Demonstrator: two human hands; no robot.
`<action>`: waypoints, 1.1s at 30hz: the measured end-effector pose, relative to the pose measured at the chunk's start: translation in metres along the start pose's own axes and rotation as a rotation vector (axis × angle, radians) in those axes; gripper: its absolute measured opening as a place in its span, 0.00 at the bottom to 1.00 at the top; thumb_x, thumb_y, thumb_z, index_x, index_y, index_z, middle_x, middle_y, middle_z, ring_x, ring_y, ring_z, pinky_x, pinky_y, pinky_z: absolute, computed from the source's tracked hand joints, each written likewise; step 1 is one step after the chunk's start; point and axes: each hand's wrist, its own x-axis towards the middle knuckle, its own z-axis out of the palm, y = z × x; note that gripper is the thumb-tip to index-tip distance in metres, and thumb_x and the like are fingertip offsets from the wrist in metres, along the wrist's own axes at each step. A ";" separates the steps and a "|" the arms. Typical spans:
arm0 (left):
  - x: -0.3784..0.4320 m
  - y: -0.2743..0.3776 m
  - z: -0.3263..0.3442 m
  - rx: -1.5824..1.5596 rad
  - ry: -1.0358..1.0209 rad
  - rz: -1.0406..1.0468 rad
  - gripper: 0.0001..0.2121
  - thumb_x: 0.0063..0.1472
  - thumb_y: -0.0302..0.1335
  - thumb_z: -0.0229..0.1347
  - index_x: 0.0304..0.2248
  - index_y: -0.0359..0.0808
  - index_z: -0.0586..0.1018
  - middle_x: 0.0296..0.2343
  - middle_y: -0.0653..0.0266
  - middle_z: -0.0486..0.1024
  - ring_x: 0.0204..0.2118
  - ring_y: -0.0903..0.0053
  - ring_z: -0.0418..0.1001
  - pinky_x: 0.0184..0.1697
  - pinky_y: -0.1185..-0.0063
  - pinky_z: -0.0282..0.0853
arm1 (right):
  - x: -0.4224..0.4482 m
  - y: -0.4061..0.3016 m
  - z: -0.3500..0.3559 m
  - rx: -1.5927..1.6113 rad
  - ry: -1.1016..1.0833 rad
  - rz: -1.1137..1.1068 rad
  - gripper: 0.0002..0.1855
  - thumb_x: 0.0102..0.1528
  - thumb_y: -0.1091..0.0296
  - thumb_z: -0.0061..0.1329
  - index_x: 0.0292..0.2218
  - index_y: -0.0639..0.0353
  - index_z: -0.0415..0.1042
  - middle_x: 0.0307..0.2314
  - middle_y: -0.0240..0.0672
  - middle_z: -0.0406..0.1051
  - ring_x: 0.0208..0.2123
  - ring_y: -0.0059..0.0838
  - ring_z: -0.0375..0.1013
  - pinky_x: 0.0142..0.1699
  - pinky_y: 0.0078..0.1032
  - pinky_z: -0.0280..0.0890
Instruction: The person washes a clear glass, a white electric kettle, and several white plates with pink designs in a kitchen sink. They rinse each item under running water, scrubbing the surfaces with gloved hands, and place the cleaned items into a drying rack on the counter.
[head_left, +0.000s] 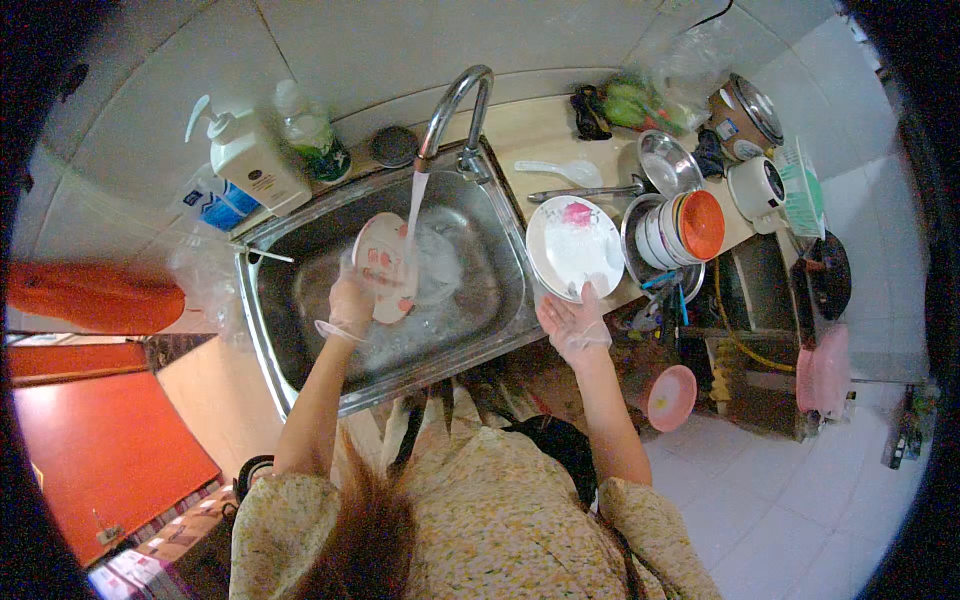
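My left hand (352, 300), in a clear plastic glove, holds a white plate with red designs (384, 262) on edge over the stainless steel sink (300, 300). Water from the chrome gooseneck faucet (454, 105) runs down by the plate's face. Below it in the basin lies a pale round dish (439, 266), blurred by the water. My right hand (576, 324), also gloved, grips the near rim of a white plate with a pink flower (574, 244), thumb on top. That plate is at the counter beside the sink; whether others lie under it I cannot tell.
Right of the plate, stacked bowls (682, 229) stand in a metal basin (634, 217). Behind are a white spoon (559, 171), a dark-handled utensil (585, 193) and a steel bowl (669, 163). A pump bottle (259, 165) and a green-labelled bottle (319, 142) line the sink's back left.
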 end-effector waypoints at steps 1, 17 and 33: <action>-0.002 0.014 -0.009 0.148 -0.018 -0.029 0.26 0.46 0.21 0.46 0.47 0.37 0.52 0.31 0.45 0.66 0.29 0.58 0.68 0.29 0.72 0.64 | 0.008 0.002 -0.002 0.091 -0.010 -0.022 0.25 0.48 0.52 0.40 0.39 0.65 0.55 0.30 0.43 0.60 0.31 0.35 0.62 0.37 0.31 0.62; -0.037 -0.022 -0.058 0.263 0.164 -0.075 0.25 0.48 0.23 0.44 0.47 0.40 0.52 0.26 0.48 0.69 0.29 0.57 0.68 0.29 0.70 0.63 | 0.031 -0.001 0.000 0.024 0.065 -0.186 0.15 0.47 0.81 0.34 0.39 0.64 0.56 0.34 0.44 0.60 0.35 0.36 0.63 0.37 0.30 0.65; -0.032 -0.048 -0.068 0.075 0.262 -0.055 0.21 0.45 0.19 0.42 0.43 0.40 0.60 0.27 0.47 0.69 0.31 0.57 0.67 0.31 0.71 0.63 | -0.016 0.023 -0.014 -0.626 -0.249 0.114 0.25 0.39 0.82 0.38 0.42 0.65 0.52 0.35 0.44 0.60 0.35 0.42 0.64 0.33 0.37 0.67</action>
